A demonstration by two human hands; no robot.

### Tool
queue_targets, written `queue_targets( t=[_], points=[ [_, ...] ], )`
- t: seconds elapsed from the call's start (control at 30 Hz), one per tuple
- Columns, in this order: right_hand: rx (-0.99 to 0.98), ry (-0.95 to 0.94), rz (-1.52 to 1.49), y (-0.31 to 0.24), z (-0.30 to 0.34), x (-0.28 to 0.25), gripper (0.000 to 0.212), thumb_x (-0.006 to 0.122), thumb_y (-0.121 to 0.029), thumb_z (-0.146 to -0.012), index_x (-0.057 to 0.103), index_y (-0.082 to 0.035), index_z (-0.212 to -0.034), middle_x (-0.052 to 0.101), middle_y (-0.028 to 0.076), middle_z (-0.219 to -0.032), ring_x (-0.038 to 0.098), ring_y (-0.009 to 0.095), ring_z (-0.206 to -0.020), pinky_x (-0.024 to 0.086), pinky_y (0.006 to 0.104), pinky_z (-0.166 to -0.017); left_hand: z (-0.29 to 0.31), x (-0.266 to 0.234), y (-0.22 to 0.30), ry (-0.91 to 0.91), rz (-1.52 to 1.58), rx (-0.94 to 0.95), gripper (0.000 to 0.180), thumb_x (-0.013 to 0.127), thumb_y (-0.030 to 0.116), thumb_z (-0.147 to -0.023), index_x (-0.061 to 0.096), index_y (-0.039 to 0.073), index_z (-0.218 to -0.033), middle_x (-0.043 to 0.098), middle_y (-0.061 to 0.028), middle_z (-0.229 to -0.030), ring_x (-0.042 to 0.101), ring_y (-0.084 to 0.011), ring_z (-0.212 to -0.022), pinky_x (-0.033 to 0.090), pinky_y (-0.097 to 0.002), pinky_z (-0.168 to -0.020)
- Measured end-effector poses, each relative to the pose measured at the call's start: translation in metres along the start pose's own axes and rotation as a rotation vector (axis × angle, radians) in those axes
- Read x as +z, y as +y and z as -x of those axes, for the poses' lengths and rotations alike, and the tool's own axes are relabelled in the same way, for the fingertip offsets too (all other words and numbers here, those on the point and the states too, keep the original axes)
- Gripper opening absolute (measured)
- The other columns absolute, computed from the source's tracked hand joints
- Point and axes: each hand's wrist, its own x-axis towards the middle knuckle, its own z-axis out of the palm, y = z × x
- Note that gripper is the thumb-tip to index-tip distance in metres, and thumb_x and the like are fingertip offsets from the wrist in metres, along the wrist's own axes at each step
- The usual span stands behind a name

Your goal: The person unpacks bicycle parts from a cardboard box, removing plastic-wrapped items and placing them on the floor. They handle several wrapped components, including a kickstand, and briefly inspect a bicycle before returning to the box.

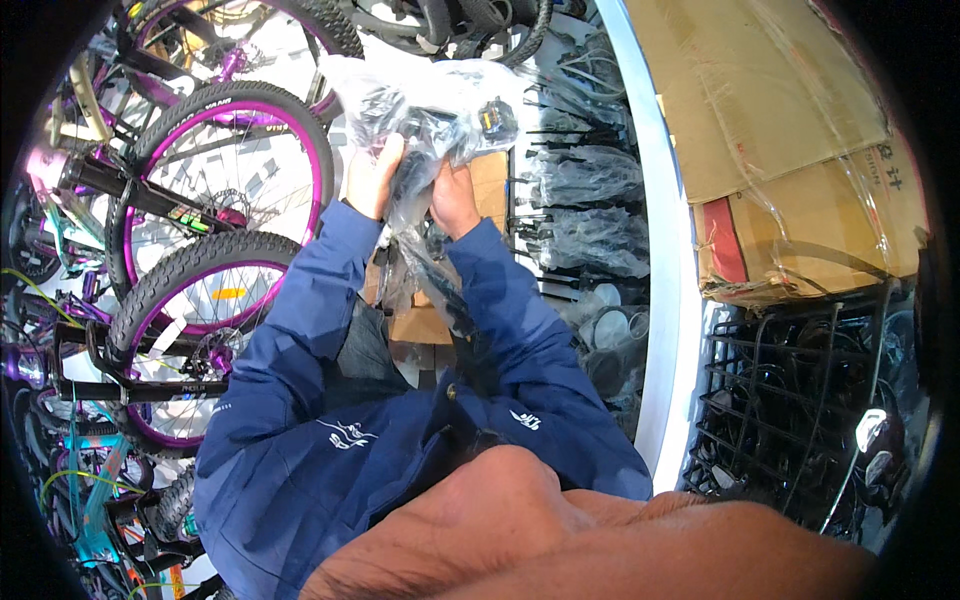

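Note:
Clear plastic wraps a bundle of black parts (432, 125), held up ahead of me at the top middle. One part inside has a rounded black end with a yellow mark; its exact kind is blurred by the plastic. My left hand (372, 178) is closed on the bundle's left side, thumb up along the wrap. On the other side, my right hand (456, 203) grips it from below, its fingertips hidden behind the plastic. A narrow wrapped length hangs from the bundle between my forearms. Brown cardboard (490, 180) shows behind and beneath it.
Bicycles with purple-rimmed wheels (228, 200) crowd the left side. Several plastic-wrapped black parts (585, 178) lie in a row at the right, beside a white ledge (672, 300). Beyond that stand a taped cardboard box (800, 230) and a black wire basket (770, 390).

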Motion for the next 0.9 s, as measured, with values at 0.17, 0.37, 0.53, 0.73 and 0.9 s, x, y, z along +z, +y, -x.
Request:
queue_targets(
  t=[0.17, 0.37, 0.53, 0.73, 0.9],
  points=[
    [-0.077, 0.346, 0.287, -0.001, 0.005, 0.006, 0.032, 0.054, -0.024, -0.105, 0.065, 0.004, -0.113, 0.069, 0.009, -0.103, 0.059, 0.015, -0.091, 0.049, 0.0308, -0.081, 0.023, 0.044, 0.016, 0.081, -0.501, 0.402, 0.092, 0.086, 0.021, -0.077, 0.034, -0.005, -0.148, 0.046, -0.0223, -0.143, 0.048, -0.0298, -0.13, 0.04, -0.0396, -0.109],
    [-0.318, 0.348, 0.309, -0.014, 0.022, 0.024, 0.028, 0.054, -0.019, -0.105, 0.066, 0.005, -0.111, 0.069, 0.01, -0.103, 0.062, 0.013, -0.094, 0.05, 0.0305, -0.081, -0.001, 0.034, 0.011, 0.047, -0.194, 0.209, 0.046, 0.079, 0.006, -0.079, 0.062, -0.005, -0.12, 0.072, -0.0092, -0.104, 0.068, -0.0172, -0.092, 0.053, -0.0302, -0.086],
    [0.038, 0.3, -0.189, -0.025, 0.016, 0.004, 0.035, 0.051, -0.027, -0.106, 0.063, 0.005, -0.111, 0.069, 0.009, -0.099, 0.065, 0.016, -0.079, 0.055, 0.0321, -0.069, -0.012, -0.006, -0.005, 0.015, 0.4, 0.005, 0.051, 0.074, -0.001, -0.085, 0.055, -0.002, -0.132, 0.066, -0.0171, -0.123, 0.067, -0.025, -0.109, 0.056, -0.039, -0.095],
    [0.23, 0.246, -0.317, -0.013, -0.01, -0.019, 0.04, 0.052, -0.034, -0.106, 0.059, 0.001, -0.122, 0.068, 0.009, -0.105, 0.066, 0.017, -0.083, 0.056, 0.0325, -0.07, -0.002, -0.012, -0.014, -0.546, 0.952, -0.314, 0.055, 0.061, 0.031, -0.098, 0.048, 0.001, -0.143, 0.062, -0.0208, -0.13, 0.063, -0.037, -0.116, 0.051, -0.0499, -0.102],
    [0.119, 0.005, -0.361, 0.017, -0.013, -0.043, 0.048, 0.048, -0.042, -0.107, 0.06, 0.0, -0.126, 0.068, 0.012, -0.11, 0.068, 0.024, -0.094, 0.056, 0.0368, -0.082, 0.019, 0.004, -0.021, -0.448, 0.372, -0.087, 0.062, 0.074, 0.015, -0.084, 0.051, 0.001, -0.14, 0.062, -0.0158, -0.129, 0.063, -0.0283, -0.118, 0.052, -0.045, -0.103]
  ],
)
